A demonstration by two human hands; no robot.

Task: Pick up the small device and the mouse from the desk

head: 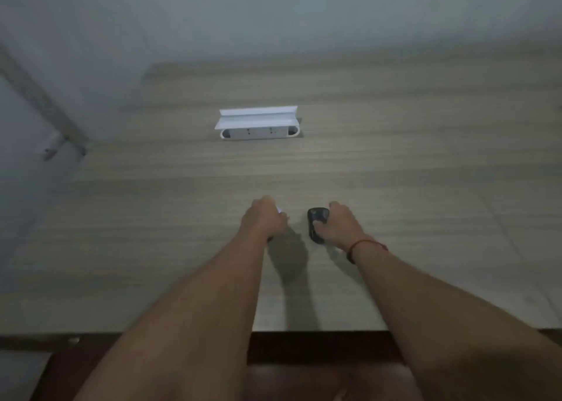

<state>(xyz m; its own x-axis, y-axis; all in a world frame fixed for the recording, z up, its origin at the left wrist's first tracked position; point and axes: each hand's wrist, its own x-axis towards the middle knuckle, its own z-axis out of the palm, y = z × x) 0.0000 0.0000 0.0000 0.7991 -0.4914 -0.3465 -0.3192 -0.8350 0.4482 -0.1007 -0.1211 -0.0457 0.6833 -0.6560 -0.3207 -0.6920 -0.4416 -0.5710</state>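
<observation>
the black device [317, 224], a small rounded oblong with a smooth matte shell, lay on the worktop [395, 169] near its front edge, with the right hand [339, 225] curled round its right side, thumb on top. the left hand [265, 218], just beside it but apart, was closed on something small; a pale tip showed past the knuckles, too blurred to name. a steady hold looked best: keep the device flat, press from above, and bring the left hand's piece in squarely. the worktop was pale wood-grain laminate. well behind stood a white socket box [258, 126], its hinged lid raised.
</observation>
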